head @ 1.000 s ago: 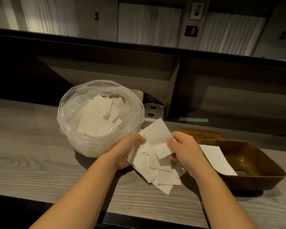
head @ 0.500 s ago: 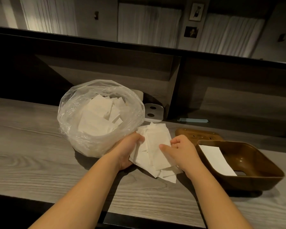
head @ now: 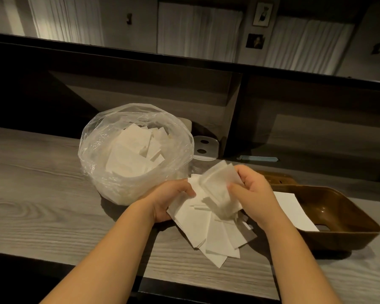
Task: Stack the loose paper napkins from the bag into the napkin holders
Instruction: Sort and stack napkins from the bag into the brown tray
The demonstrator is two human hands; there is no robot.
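A clear plastic bag (head: 101,172) full of loose white napkins stands on the grey wooden counter. Just right of it my left hand (head: 169,200) grips a fanned bundle of white napkins (head: 208,229) from underneath. My right hand (head: 254,198) pinches a few blurred napkins (head: 219,183) at the top of that bundle. A brown napkin holder (head: 342,218) sits at the right with one white napkin (head: 294,209) lying inside. A second brown holder (head: 274,177) shows partly behind my right hand.
The grey wood-grain counter (head: 42,205) runs left to right, with a dark front edge below my arms. A clear acrylic piece with two holes (head: 205,148) stands behind the bag. A dark partition and shelf rise at the back.
The bundle has fanned out lower toward me. My right hand has lifted a few napkins up from the top of the pile, and they blur with motion.
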